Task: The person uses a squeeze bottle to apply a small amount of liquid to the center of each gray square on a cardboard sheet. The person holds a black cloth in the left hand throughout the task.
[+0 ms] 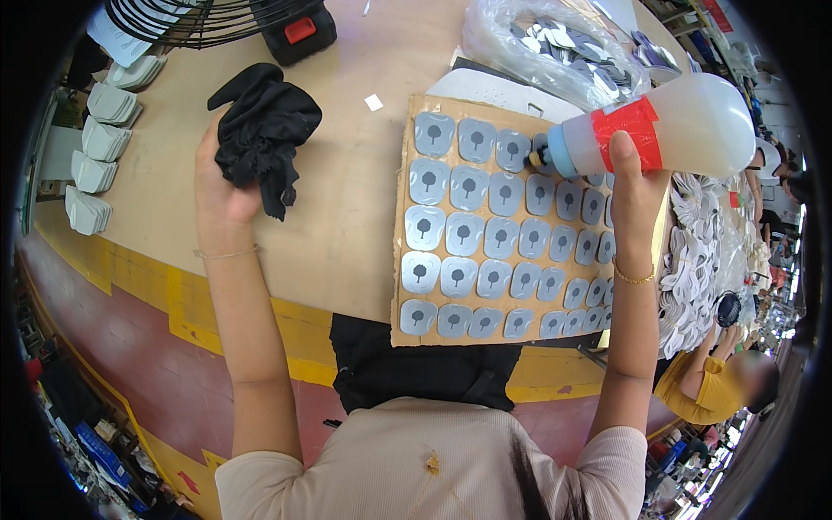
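Note:
A crumpled black cloth (267, 121) is gripped in my left hand (227, 191), raised over the left part of the table. My right hand (637, 195) grips a translucent squeeze bottle (706, 126) with red tape around it and a pale blue collar. The bottle is tipped sideways, its dark, brush-like tip pointing left over the top rows of patches. Beneath it lies a cardboard sheet (451, 341) bearing rows of rounded grey patches (469, 187), each with a dark tree-shaped mark. The bottle and my right arm hide some right-hand patches; whether the tip touches one, I cannot tell.
A black wire fan guard (186, 26) and a black box with a red button (299, 33) stand at the far left. Stacked white pieces (113, 106) line the left edge. A plastic bag of pieces (555, 52) and a white heap (689, 260) flank the board. A co-worker in yellow (700, 386) is at right.

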Demonstrator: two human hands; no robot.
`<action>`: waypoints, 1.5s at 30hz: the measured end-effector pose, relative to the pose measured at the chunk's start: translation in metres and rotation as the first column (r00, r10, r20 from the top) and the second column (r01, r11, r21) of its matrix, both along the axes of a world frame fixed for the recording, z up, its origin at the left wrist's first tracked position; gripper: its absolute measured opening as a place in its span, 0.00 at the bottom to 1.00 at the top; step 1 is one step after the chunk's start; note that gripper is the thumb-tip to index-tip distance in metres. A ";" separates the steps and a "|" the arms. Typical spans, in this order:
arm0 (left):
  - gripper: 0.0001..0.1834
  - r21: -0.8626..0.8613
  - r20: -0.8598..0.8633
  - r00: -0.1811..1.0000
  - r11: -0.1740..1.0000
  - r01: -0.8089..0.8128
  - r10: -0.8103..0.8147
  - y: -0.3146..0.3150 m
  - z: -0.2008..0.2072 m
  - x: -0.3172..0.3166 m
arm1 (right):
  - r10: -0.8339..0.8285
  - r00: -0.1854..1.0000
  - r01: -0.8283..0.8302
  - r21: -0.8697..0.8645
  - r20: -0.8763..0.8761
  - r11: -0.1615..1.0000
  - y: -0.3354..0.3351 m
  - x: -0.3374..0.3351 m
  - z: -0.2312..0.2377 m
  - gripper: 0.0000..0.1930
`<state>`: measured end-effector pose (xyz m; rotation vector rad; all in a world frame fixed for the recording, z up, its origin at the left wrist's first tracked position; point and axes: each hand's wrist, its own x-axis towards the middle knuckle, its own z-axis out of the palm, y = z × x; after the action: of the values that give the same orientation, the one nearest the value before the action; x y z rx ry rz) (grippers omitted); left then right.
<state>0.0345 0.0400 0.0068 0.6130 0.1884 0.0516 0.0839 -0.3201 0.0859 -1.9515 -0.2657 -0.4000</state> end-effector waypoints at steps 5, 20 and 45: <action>0.17 -0.040 -0.025 1.000 0.999 -0.004 0.003 -0.001 0.002 0.001 | 0.105 0.983 -0.033 0.422 -0.149 0.906 -0.011 -0.005 -0.001 0.30; 0.17 0.032 -0.097 0.994 0.998 -0.051 0.054 -0.002 0.003 0.001 | 0.073 0.984 -0.035 0.222 -0.164 0.974 -0.017 -0.051 -0.019 0.34; 0.17 0.055 -0.132 0.988 0.996 -0.074 0.081 -0.004 0.006 0.003 | 0.096 0.986 -0.074 0.157 -0.139 0.985 -0.015 -0.065 -0.016 0.36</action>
<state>0.0376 0.0357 0.0126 0.6594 0.3424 0.0903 0.0189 -0.3348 0.0700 -1.8033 -0.2165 -0.2130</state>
